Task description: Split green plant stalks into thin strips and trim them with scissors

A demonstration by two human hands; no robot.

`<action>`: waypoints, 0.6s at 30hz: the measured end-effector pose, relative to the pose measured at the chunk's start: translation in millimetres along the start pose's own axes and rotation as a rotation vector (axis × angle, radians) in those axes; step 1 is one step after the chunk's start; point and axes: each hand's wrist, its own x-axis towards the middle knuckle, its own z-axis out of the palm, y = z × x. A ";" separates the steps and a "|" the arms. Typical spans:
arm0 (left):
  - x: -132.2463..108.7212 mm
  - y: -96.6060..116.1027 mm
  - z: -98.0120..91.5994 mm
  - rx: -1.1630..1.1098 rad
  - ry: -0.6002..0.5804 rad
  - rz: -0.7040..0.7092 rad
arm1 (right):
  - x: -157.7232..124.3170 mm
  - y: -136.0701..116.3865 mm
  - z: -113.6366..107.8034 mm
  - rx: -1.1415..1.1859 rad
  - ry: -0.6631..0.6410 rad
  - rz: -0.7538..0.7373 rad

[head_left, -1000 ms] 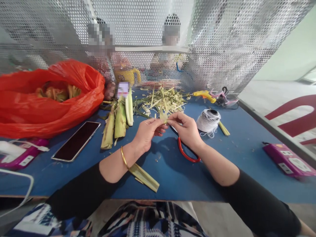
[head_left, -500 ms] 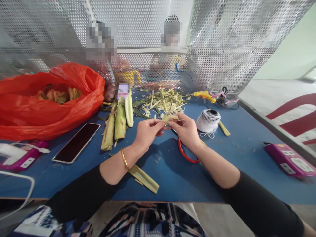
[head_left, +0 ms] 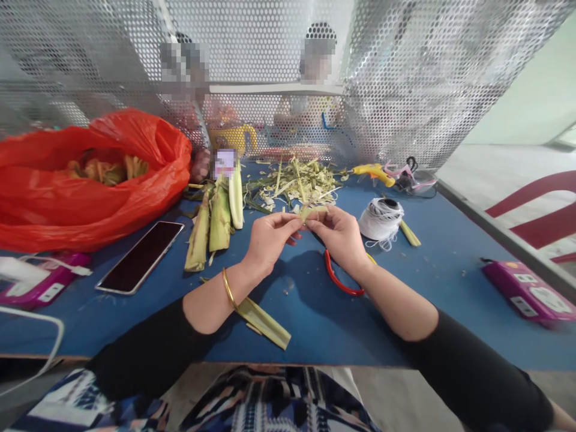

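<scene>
Above the middle of the blue table, my left hand (head_left: 269, 240) and my right hand (head_left: 338, 235) meet fingertip to fingertip. Both pinch a small pale-green piece of plant husk (head_left: 310, 212), mostly covered by the fingers. Under my right hand lies a tool with red handles (head_left: 335, 277), its far end hidden. A longer strip of green husk (head_left: 265, 324) rests on the table below my left wrist. Several thick green stalk pieces (head_left: 220, 225) lie to the left of my hands. Beyond my fingers spreads a heap of shredded husk (head_left: 299, 180).
At left are a red plastic bag (head_left: 153, 156), a phone (head_left: 140, 258) and a purple power strip (head_left: 54, 285). On the right stand a white thread spool (head_left: 380, 222), a yellow glue gun (head_left: 375, 174) and another purple power strip (head_left: 526, 291). A perforated screen (head_left: 405, 90) closes the back.
My hands stay together at nearly the same spot. The fingers have shifted slightly on the pale husk piece, and the whole view has moved a little.
</scene>
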 end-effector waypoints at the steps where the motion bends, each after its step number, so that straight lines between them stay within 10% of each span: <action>1: 0.0 -0.3 0.1 0.015 -0.002 0.018 | 0.3 0.0 0.0 0.005 -0.002 0.000; 18: 0.8 2.2 -0.6 -0.077 0.003 -0.076 | -2.4 -8.9 -2.9 -0.149 0.027 -0.170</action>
